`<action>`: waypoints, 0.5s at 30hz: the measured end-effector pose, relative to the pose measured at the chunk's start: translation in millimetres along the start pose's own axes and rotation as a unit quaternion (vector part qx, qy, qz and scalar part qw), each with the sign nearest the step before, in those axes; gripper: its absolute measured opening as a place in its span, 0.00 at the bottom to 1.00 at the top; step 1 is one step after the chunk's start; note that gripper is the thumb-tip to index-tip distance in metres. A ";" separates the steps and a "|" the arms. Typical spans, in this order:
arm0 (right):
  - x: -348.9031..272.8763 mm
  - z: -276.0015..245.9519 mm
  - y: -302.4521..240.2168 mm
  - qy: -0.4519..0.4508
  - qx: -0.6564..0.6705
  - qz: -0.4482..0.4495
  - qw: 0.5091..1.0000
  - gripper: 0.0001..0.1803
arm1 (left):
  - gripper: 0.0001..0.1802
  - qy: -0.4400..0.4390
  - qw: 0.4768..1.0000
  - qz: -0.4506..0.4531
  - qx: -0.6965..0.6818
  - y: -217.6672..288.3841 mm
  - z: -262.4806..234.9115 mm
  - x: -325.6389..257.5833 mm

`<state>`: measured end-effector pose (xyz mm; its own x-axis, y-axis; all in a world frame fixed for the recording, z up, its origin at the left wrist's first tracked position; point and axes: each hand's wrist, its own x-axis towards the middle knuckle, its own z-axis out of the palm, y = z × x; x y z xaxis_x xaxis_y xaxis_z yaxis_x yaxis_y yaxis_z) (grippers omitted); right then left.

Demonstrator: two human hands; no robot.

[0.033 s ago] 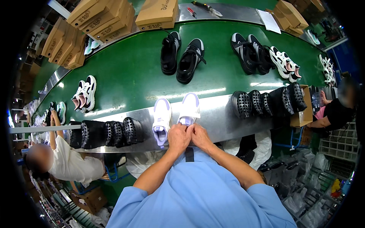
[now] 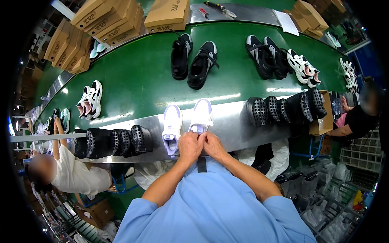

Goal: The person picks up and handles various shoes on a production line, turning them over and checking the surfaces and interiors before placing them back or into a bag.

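Observation:
Two white sneakers with lavender toes and linings stand side by side on the steel edge of the bench, toes pointing away from me. My left hand [image 2: 190, 146] and my right hand [image 2: 213, 146] meet at the heel opening of the right sneaker [image 2: 201, 115]. Both hands have their fingers curled and closed together there, covering the back of that shoe. What the fingertips pinch is hidden. Just left of my left hand, the left sneaker [image 2: 173, 125] stands untouched, its lavender inside showing.
Black studded pieces [image 2: 139, 139] line the steel edge at left, more [image 2: 257, 111] at right. Beyond, the green belt [image 2: 142, 77] carries black sneakers [image 2: 202, 65] and white-black pairs [image 2: 95, 99]. Brown boxes [image 2: 168, 16] sit along the far ledge. Co-workers sit left [image 2: 81, 174] and right [image 2: 360, 125].

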<state>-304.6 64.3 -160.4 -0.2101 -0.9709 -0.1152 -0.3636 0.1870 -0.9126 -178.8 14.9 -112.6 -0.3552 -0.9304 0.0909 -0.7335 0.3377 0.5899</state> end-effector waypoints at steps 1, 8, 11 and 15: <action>-0.6 -3.7 -0.7 -0.036 -0.013 0.010 0.999 0.14 | 0.24 0.007 1.000 0.003 0.017 -1.5 0.6 1.1; 24.8 -53.0 -51.4 -0.002 0.237 0.234 0.943 0.12 | 0.27 -0.041 0.963 -0.197 -0.177 -7.2 -14.9 -0.7; 57.5 -64.5 -101.3 -0.033 0.277 0.274 0.920 0.11 | 0.27 -0.054 0.941 -0.231 -0.241 -9.0 -12.2 -2.0; 77.6 -56.4 -116.5 -0.124 0.260 0.290 0.912 0.10 | 0.26 -0.048 0.933 -0.233 -0.271 -11.1 -9.5 -4.5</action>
<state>-329.7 -24.3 -40.9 0.0061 -0.7467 -0.6651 0.2374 0.6472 -0.7244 -163.6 14.0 -111.9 -0.1403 -0.9323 -0.3333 -0.4299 -0.2459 0.8688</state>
